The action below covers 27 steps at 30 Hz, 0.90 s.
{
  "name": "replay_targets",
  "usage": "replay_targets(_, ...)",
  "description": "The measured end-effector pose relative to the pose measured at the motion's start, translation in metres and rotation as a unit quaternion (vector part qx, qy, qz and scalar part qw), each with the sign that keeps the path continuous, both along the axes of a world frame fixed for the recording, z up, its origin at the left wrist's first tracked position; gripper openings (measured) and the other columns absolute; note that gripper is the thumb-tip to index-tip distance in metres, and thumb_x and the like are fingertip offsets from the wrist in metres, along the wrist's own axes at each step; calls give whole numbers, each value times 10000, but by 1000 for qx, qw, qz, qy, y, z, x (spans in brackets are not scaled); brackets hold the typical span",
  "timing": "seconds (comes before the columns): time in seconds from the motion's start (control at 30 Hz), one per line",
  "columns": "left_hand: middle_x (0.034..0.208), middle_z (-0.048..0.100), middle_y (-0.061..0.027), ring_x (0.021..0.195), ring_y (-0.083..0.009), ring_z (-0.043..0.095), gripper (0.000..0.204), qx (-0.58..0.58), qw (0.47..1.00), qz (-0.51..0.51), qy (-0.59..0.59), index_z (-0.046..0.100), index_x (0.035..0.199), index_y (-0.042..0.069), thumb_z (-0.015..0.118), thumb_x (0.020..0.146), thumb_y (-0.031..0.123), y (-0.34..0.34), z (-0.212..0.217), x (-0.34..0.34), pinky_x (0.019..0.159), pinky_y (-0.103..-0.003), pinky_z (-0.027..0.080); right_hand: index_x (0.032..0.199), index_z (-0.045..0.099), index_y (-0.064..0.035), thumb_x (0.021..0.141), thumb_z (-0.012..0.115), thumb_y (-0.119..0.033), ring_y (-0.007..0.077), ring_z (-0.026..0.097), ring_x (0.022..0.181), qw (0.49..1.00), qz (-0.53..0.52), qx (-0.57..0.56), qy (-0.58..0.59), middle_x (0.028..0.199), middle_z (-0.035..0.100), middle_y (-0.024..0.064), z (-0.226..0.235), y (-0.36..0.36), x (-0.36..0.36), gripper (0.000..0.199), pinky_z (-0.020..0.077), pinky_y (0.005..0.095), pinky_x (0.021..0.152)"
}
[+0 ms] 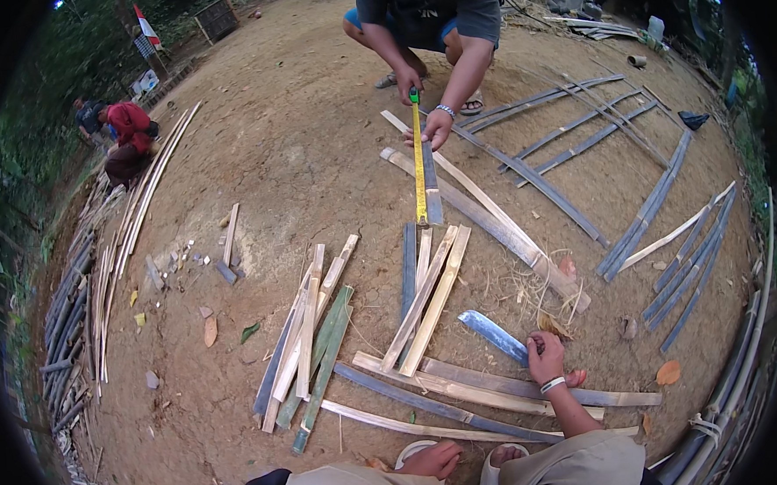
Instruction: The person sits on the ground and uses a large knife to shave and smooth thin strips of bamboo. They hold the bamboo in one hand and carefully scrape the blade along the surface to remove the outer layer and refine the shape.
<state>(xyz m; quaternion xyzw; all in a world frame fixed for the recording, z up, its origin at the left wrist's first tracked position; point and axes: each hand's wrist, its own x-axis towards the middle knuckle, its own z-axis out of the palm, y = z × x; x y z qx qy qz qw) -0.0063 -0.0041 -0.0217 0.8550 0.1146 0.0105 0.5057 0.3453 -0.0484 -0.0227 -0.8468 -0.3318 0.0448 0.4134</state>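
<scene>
Bluish blade (493, 336) juts from the clenched right hand (545, 354); left hand's (435, 460) hold, cannot tell.

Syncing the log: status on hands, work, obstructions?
Right hand gripping machete. Left hand low, nothing visibly held. Bamboo strips cluttering ground ahead; tape measure stretched out beyond.

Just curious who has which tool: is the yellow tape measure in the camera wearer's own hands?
No, the crouching co-worker's hand opposite holds the yellow tape measure.
</scene>
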Motion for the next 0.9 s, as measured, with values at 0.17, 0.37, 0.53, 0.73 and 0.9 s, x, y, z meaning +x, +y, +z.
replay_targets(0.17, 994, 580, -151, 875, -344, 619, 209, -5, 1000, 5, -11, 587, 1110, 36, 556, 963, 181, -1, -3, -1, 748, -403, 523, 891, 654, -35, 841, 669, -105, 322, 614, 813, 1000, 5, 0, 0, 823, 646, 134, 1, 1, -2, 87, 485, 418, 754)
replay_targets(0.37, 986, 580, -151, 874, -346, 621, 205, -2, 1000, 9, 5, 587, 1110, 35, 565, 958, 172, 0, 6, -1, 741, -409, 523, 871, 654, -31, 830, 671, -93, 308, 607, 776, 1000, -19, 8, 13, 787, 638, 129, 2, 4, -4, 76, 485, 407, 727)
replay_targets(0.53, 972, 577, -157, 870, -348, 619, 196, -12, 1000, -1, -9, 587, 1102, 34, 566, 958, 165, 1, -1, 3, 738, -412, 520, 845, 656, -33, 826, 675, -87, 282, 595, 724, 1000, -20, 5, -8, 758, 631, 116, -1, -3, 0, 60, 483, 390, 682)
replay_targets(0.73, 970, 574, -162, 869, -353, 616, 192, -10, 1000, -1, -2, 583, 1101, 32, 560, 959, 160, 2, 2, -1, 737, -414, 518, 834, 660, -33, 828, 680, -83, 259, 604, 702, 1000, -20, 3, 11, 747, 627, 108, -2, 2, -4, 54, 495, 372, 663)
replay_targets(0.9, 965, 571, -162, 865, -353, 615, 196, -13, 1000, -9, -3, 580, 1104, 33, 560, 960, 164, 1, -2, 2, 733, -419, 517, 834, 663, -30, 834, 687, -89, 242, 614, 682, 999, -24, 2, 21, 739, 627, 107, -3, 0, -1, 64, 507, 356, 643)
